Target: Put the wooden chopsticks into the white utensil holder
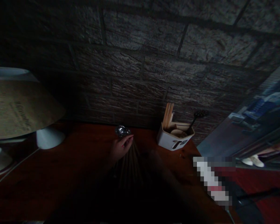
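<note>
The scene is very dark. My left hand (120, 148) is over the red-brown table (60, 174) near the brick wall, its fingers pressed together around what looks like a bundle of thin sticks (129, 163) fanning down toward me. Just above the fingertips sits a small shiny metallic object (122, 131); whether the hand touches it is unclear. My right hand does not show; only a dark smear lies right of the sticks.
A white holder (175, 139) with upright wooden chopsticks (168, 115) and a dark utensil stands at the back right. A lamp with a tan shade (18, 109) and white base (49, 137) is on the left. A window (254, 124) runs along the right.
</note>
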Demonstrator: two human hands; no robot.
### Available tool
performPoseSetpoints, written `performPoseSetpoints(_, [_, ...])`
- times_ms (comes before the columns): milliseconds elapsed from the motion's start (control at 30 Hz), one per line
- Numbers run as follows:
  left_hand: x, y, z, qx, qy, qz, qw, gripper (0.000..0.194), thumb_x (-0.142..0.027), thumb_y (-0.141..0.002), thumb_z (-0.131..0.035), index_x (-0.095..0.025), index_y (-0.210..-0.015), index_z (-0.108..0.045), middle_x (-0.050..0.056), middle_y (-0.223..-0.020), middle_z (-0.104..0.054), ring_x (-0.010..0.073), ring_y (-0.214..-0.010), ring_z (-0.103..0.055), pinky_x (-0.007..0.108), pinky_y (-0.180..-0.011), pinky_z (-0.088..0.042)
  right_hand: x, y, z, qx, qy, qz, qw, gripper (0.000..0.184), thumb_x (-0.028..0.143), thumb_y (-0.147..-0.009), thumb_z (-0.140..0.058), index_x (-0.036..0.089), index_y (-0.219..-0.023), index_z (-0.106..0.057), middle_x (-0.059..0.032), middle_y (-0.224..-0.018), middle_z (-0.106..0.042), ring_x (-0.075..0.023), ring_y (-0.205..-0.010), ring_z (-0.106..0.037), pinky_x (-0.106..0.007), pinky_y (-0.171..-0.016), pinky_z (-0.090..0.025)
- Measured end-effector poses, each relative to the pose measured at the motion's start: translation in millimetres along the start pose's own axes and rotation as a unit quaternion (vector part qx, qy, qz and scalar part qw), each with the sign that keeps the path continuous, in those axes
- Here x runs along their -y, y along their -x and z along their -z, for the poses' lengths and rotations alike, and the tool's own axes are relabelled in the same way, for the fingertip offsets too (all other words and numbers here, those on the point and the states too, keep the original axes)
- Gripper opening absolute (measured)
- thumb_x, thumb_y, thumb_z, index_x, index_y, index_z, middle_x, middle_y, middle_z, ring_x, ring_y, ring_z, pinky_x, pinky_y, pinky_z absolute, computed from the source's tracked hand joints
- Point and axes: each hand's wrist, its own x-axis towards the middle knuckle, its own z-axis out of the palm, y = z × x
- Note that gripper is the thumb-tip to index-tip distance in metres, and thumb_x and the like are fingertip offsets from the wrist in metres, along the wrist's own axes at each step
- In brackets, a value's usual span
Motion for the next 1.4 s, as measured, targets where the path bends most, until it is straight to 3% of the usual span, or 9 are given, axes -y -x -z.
performPoseSetpoints(100, [-0.8, 0.5, -2.1, 0.004, 0.002, -0.030, 1.000, 0.025, -0.030, -0.092, -0.057, -0.021, -0.111, -0.070, 0.003, -0.083, -0.077, 0.0148, -0.070, -0.071, 0.023, -0.069, -0.055, -11.6, 0.2, 10.0, -0.007, -0.095, 0.018, 0.995, 0.032, 0.037, -0.090, -0.053, 0.018, -0.076, -0.075, -0.0065, -0.075, -0.073, -0.0163, -0.064, -0.062, -0.025, -0.055, -0.039])
performPoseSetpoints(267, [-8.2, -0.9, -6.9, 0.031, 0.019, -0.098, 0.995, 0.023, -0.024, -0.092, -0.058, -0.023, -0.111, -0.069, 0.005, -0.111, -0.073, 0.0170, -0.097, -0.070, 0.028, -0.087, -0.054, -25.8, -0.4, 28.1, -0.011, -0.222, 0.009, 0.975, 0.040, 0.049, -0.089, -0.050, 0.015, -0.086, -0.071, -0.0048, -0.072, -0.069, -0.0119, -0.054, -0.053, -0.024, -0.049, -0.037])
performPoseSetpoints(400, [-11.3, -0.3, -10.1, 0.039, 0.026, -0.131, 0.990, 0.027, -0.020, -0.091, -0.058, -0.024, -0.116, -0.067, 0.006, -0.113, -0.071, 0.0166, -0.101, -0.068, 0.029, -0.089, -0.055, -25.9, 0.4, 30.5, 0.023, -0.404, 0.000, 0.915, 0.041, 0.053, -0.078, -0.066, 0.018, -0.099, -0.070, -0.0045, -0.087, -0.071, -0.0106, -0.063, -0.054, -0.020, -0.050, -0.035])
performPoseSetpoints(533, [-11.0, 2.0, -8.3, 0.032, 0.024, -0.146, 0.988, 0.033, -0.018, -0.091, -0.058, -0.025, -0.122, -0.065, 0.005, -0.109, -0.074, 0.0158, -0.096, -0.071, 0.029, -0.088, -0.056, -19.6, 3.0, 24.9, 0.052, -0.490, 0.004, 0.870, 0.035, 0.045, -0.071, -0.077, 0.023, -0.098, -0.071, 0.0011, -0.082, -0.066, -0.0070, -0.060, -0.049, -0.018, -0.050, -0.033])
performPoseSetpoints(833, [-5.9, 5.4, -9.4, 0.030, 0.029, -0.142, 0.989, 0.021, -0.022, -0.091, -0.061, -0.023, -0.108, -0.073, 0.006, -0.098, -0.078, 0.0174, -0.083, -0.074, 0.028, -0.076, -0.058, -9.9, 12.2, 34.0, 0.046, -0.553, 0.025, 0.832, 0.029, 0.041, -0.078, -0.073, 0.028, -0.103, -0.068, 0.0008, -0.088, -0.070, -0.0097, -0.067, -0.055, -0.018, -0.052, -0.036])
performPoseSetpoints(967, [-8.6, 7.4, -11.4, 0.055, 0.044, -0.126, 0.989, 0.016, -0.026, -0.091, -0.061, -0.022, -0.095, -0.075, 0.003, -0.084, -0.079, 0.0144, -0.067, -0.072, 0.024, -0.065, -0.055, -9.4, 12.6, 33.9, 0.010, -0.540, 0.058, 0.840, 0.028, 0.040, -0.079, -0.072, 0.028, -0.105, -0.071, -0.0022, -0.102, -0.070, -0.0124, -0.076, -0.059, -0.019, -0.053, -0.039])
performPoseSetpoints(1033, [-13.9, 7.9, -10.3, 0.073, 0.052, -0.112, 0.990, 0.017, -0.029, -0.091, -0.060, -0.021, -0.092, -0.075, 0.002, -0.076, -0.077, 0.0128, -0.061, -0.069, 0.022, -0.059, -0.051, -8.3, 10.5, 31.1, -0.021, -0.526, 0.069, 0.848, 0.025, 0.039, -0.077, -0.074, 0.027, -0.098, -0.073, -0.0018, -0.100, -0.070, -0.0131, -0.077, -0.059, -0.020, -0.054, -0.041])
performPoseSetpoints(1167, [-29.3, 6.9, -5.2, 0.132, 0.072, -0.078, 0.986, 0.017, -0.031, -0.090, -0.061, -0.020, -0.085, -0.074, 0.000, -0.069, -0.073, 0.0106, -0.057, -0.063, 0.020, -0.055, -0.046, -5.5, 5.3, 28.0, -0.108, -0.511, 0.056, 0.851, 0.024, 0.044, -0.075, -0.074, 0.022, -0.085, -0.073, 0.0022, -0.070, -0.064, -0.0088, -0.057, -0.050, -0.021, -0.051, -0.040])
performPoseSetpoints(1400, [-46.8, 1.7, 2.0, 0.244, 0.130, -0.020, 0.961, 0.026, -0.031, -0.091, -0.057, -0.017, -0.073, -0.068, -0.003, -0.062, -0.065, 0.0098, -0.058, -0.059, 0.019, -0.057, -0.045, -3.8, 5.8, 29.9, -0.137, -0.535, 0.089, 0.829, 0.024, 0.040, -0.074, -0.076, 0.023, -0.089, -0.070, 0.0021, -0.080, -0.065, -0.0082, -0.057, -0.050, -0.022, -0.051, -0.043])
